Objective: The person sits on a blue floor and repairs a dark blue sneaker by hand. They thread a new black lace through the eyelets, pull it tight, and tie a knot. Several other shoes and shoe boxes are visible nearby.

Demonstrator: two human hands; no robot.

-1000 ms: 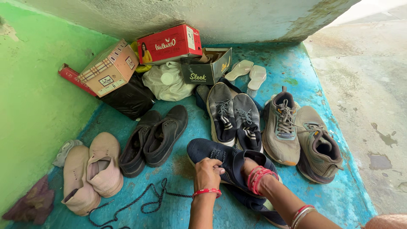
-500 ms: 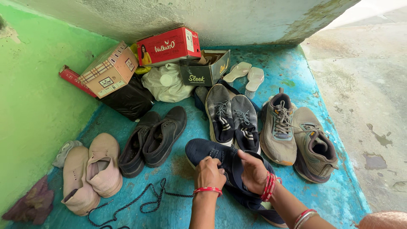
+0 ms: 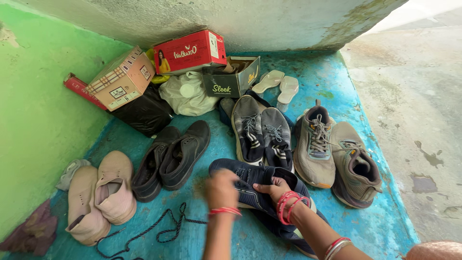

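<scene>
A pair of dark navy sneakers (image 3: 250, 180) lies on the blue floor just in front of me. My left hand (image 3: 221, 188), a little blurred, rests on the toe end of the top sneaker, fingers curled over it. My right hand (image 3: 273, 188), with red bangles at the wrist, grips the collar of the same sneaker. A loose dark shoelace (image 3: 159, 232) lies on the floor to the left of my arms.
Around are black leather shoes (image 3: 173, 156), beige shoes (image 3: 101, 195), grey sneakers (image 3: 262, 132) and tan sneakers (image 3: 337, 151). Shoe boxes (image 3: 190, 50), a white bag (image 3: 185, 94), a black bag (image 3: 142, 113) and pale sandals (image 3: 279, 84) stand at the back by the green wall (image 3: 38, 110).
My right hand has slid from beside the sneaker onto its collar. My left hand has shifted up onto the toe. The view has dipped slightly.
</scene>
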